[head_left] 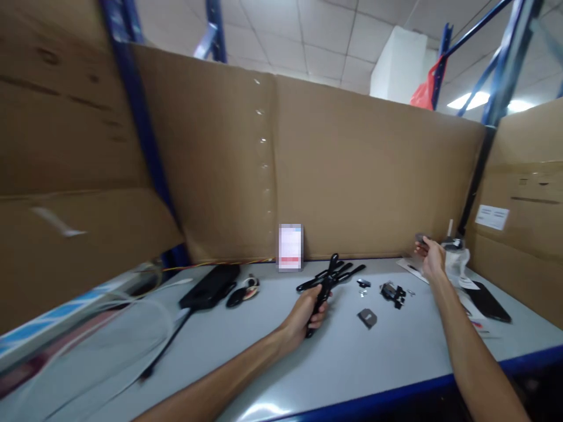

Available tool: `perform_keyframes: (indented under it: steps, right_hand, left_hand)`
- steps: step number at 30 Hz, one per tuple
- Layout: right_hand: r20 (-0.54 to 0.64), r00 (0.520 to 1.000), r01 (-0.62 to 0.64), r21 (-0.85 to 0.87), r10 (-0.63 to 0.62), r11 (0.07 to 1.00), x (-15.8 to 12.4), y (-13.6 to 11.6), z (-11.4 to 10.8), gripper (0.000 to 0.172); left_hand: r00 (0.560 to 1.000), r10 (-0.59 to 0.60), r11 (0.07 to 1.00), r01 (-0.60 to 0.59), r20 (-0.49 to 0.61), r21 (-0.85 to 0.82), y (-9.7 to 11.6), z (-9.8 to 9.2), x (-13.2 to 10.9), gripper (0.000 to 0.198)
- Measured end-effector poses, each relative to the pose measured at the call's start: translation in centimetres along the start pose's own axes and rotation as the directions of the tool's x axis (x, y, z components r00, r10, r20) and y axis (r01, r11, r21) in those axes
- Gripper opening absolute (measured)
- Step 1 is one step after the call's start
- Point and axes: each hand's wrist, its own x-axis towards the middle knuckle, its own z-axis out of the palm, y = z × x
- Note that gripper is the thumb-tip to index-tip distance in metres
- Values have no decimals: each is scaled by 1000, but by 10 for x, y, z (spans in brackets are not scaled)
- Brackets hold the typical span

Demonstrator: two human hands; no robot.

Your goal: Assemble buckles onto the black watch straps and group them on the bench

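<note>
Near the middle of the table, my left hand [308,310] is closed around a black handle-like piece with a loop at its top end [328,282]. Several more long black arms [347,271] fan out just behind it; I cannot tell whether they are joined to it. Farther off on the right, my right hand [431,259] pinches a small dark flat piece [421,238], raised above the tabletop. Between the two hands lie a dark grey flat piece with cut corners [368,317], a cluster of small black parts [393,294] and some tiny metal bits [363,293].
A lit phone [291,248] leans against the cardboard back wall [373,176]. Left of it are a black box with a cable [210,287] and a round black item [237,296]. At right lie a clear plastic bag [457,261] and a black slab [487,300]. Pale tubing [169,316] loops at far left.
</note>
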Motion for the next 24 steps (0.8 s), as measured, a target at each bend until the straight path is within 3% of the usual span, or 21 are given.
perform_keyframes:
  steps: [2, 5, 7, 11, 18, 24]
  right_hand:
    - [267, 963, -16, -77, 36, 997, -18, 9, 15, 26]
    - [593, 796, 29, -239, 123, 971, -54, 25, 37, 38]
    - [691, 698, 80, -335, 187, 939, -80, 35, 49, 39]
    - [761, 575, 145, -456, 300, 878, -126, 53, 64, 40]
    - [815, 462, 73, -429, 350, 901, -154, 66, 68, 40]
    - [822, 408, 47, -453, 397, 890, -160, 66, 65, 46]
  left_hand:
    - [1000, 10, 1000, -10, -21, -10, 2, 1, 0, 23]
    - [999, 9, 998, -12, -45, -63, 6, 1, 1, 22]
    - [999, 2, 996, -6, -52, -86, 8, 1, 1, 22]
    - [999, 9, 996, -13, -43, -89, 7, 1, 0, 22]
    - [999, 29, 999, -30, -35, -31, 2, 1, -1, 25]
    - [998, 42, 999, -42, -36, -20, 2, 3, -2, 25]
